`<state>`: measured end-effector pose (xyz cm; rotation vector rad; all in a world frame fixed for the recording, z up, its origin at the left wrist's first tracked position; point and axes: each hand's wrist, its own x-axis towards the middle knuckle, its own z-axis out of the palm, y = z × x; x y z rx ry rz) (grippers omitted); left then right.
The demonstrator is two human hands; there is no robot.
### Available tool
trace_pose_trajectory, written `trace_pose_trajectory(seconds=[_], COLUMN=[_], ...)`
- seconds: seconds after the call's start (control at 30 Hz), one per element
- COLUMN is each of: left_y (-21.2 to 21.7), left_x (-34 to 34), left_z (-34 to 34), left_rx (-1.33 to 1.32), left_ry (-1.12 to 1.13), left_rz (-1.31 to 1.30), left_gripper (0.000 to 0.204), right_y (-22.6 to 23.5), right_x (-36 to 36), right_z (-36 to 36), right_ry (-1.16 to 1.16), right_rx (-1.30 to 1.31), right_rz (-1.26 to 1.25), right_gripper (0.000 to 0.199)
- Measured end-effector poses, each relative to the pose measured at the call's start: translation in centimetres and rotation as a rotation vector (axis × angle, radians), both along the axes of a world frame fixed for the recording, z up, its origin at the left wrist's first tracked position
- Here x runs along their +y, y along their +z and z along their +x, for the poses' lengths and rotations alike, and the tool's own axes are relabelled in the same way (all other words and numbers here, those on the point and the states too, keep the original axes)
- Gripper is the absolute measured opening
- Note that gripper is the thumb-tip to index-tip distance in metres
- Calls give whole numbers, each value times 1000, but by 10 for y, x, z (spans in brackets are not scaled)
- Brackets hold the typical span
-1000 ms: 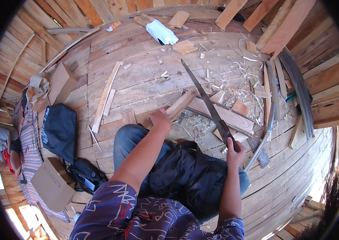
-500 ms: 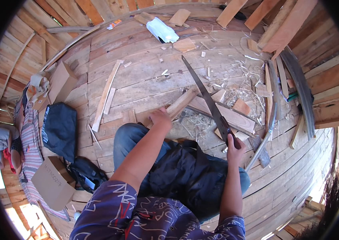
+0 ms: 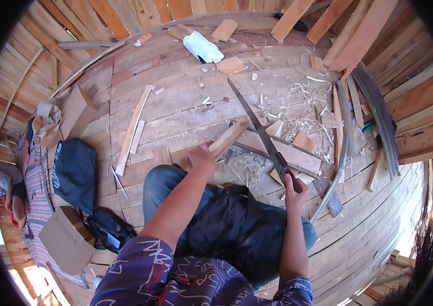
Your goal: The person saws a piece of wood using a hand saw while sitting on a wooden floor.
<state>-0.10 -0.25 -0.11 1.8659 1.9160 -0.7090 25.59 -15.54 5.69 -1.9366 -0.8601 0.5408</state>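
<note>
The right hand [image 3: 294,186] has its fingers closed around the handle of a hand saw [image 3: 257,125], whose blade extends up and away from them across the wooden floor [image 3: 175,102]. The left hand [image 3: 202,157] presses, fingers curled, on a wooden batten [image 3: 229,137] just beyond its fingertips. Wood shavings [image 3: 249,166] lie between the two hands.

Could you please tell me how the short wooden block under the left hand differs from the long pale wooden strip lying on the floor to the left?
The short wooden block is thick and stubby; the long pale wooden strip is thin and much longer. The left hand presses on the block, while the strip lies untouched. The block lies beside the long dark-handled saw held in the right hand; the strip lies away from it. Both are bare wood on the plank floor.
</note>
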Motion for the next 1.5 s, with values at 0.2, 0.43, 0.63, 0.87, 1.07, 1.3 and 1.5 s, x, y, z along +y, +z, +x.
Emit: trace_pose_trajectory(seconds=[0.2,0.43,0.63,0.87,1.07,1.3,1.5], left_y=[2,3,3,1,-1,-2,0], left_x=[2,3,2,1,-1,0,-1], left_z=[0,1,0,0,5,1,-1], left_rx=[33,50,17,12,95,66,38], left_ry=[8,-1,14,20,-30,-15,-8], left_rz=[-19,-45,-25,-20,-7,19,26], left_gripper=[52,74,74,66,62,65,67], right_y=[14,10,17,15,20,17,25], right_x=[-26,-21,-16,-29,-19,-16,-37], right_z=[-3,0,-7,-3,4,0,12], right_ry=[6,-35,-35,-20,0,11,-28], right_rx=[-21,5,-27,21,-27,-22,25], right_rz=[16,17,6,23,-32,-31,-29], right_gripper=[42,41,42,39,39,41,41])
